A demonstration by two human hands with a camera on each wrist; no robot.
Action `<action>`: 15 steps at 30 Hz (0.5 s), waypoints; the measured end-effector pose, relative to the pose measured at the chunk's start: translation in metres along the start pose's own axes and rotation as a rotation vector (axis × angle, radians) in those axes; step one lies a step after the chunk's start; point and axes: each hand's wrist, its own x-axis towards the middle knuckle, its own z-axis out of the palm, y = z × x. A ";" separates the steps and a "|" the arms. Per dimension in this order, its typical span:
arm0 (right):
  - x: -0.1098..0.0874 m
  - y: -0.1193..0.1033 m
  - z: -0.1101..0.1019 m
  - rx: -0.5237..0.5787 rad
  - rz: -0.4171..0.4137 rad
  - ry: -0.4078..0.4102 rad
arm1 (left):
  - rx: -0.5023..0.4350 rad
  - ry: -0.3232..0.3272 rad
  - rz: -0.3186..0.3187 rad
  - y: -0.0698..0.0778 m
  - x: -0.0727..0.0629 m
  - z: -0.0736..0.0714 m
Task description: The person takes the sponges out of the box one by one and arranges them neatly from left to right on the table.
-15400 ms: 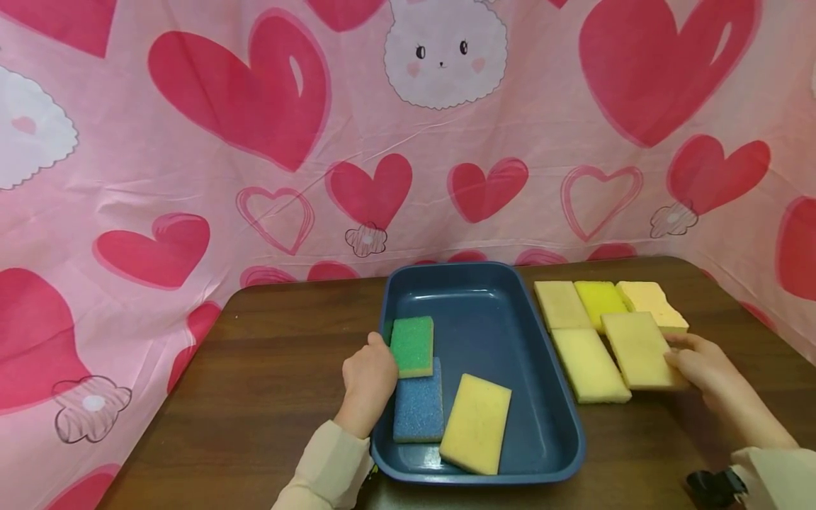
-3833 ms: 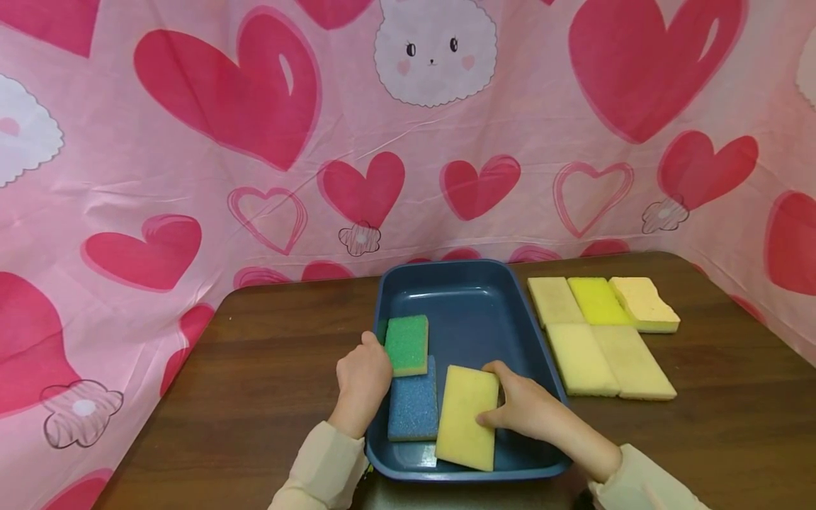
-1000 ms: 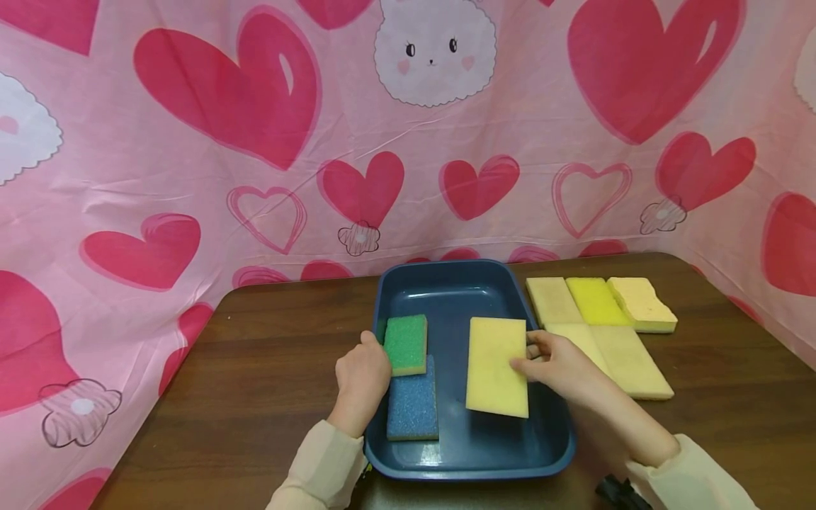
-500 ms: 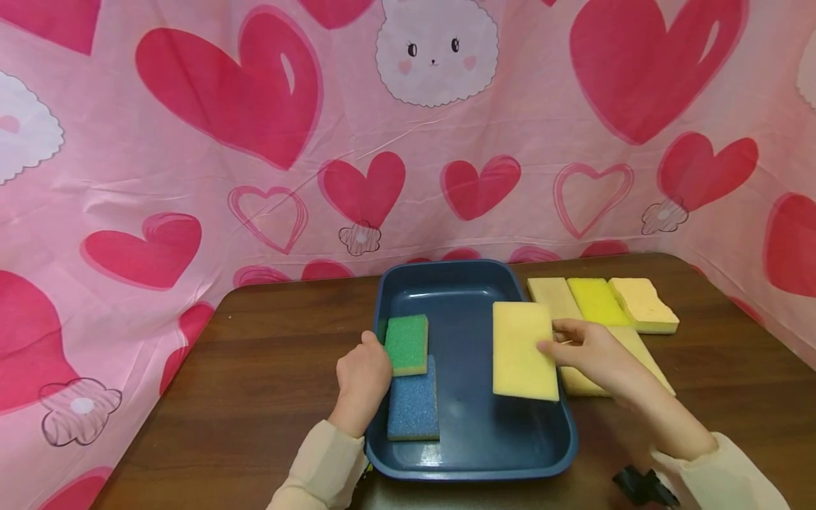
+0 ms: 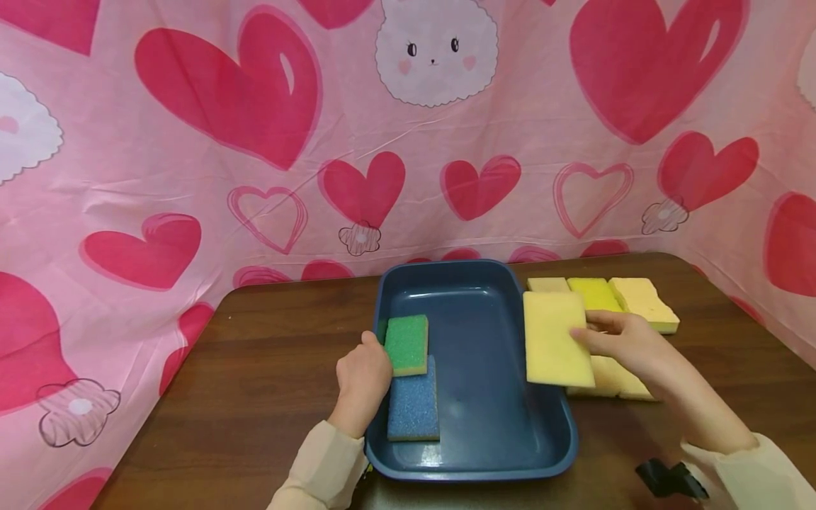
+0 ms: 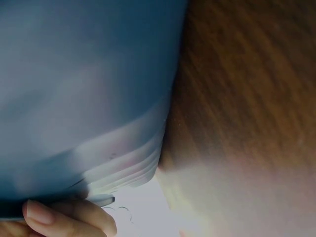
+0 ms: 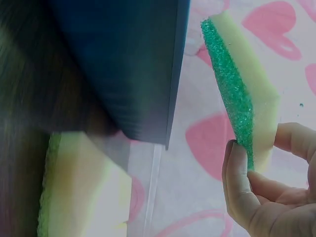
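My right hand (image 5: 627, 343) pinches a sponge (image 5: 554, 340) by its right edge, raised over the right rim of a deep blue tray (image 5: 478, 464). Its pale yellow foam faces up in the head view; the right wrist view shows a green scouring layer (image 7: 229, 84) beneath, thumb on one side and fingers on the other. My left hand (image 5: 363, 382) grips the tray's left rim, and its fingers (image 6: 64, 219) curl at the rim in the left wrist view. Inside the tray, a green-topped sponge (image 5: 406, 345) overlaps a blue-topped sponge (image 5: 413, 407) along the left wall.
Right of the tray, several sponges lie foam-up in two rows on the brown wooden table (image 5: 287, 340). A bright yellow sponge (image 5: 596, 292) and a ragged-edged sponge (image 5: 644, 303) are in the back row. The held sponge partly covers the front row. A pink heart-print cloth (image 5: 433, 177) hangs behind.
Earlier, my right hand set a sponge in the front row at right. Since then it has picked the yellow sponge out of the tray and carried it rightward. My left hand stays on the rim.
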 end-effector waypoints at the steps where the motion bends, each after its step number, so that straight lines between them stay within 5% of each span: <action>1: 0.000 0.002 -0.002 0.001 0.008 0.001 | 0.000 -0.003 -0.001 0.000 0.000 0.000; 15: 0.004 0.030 -0.034 0.068 0.059 0.030 | 0.004 0.013 0.005 0.000 -0.001 -0.001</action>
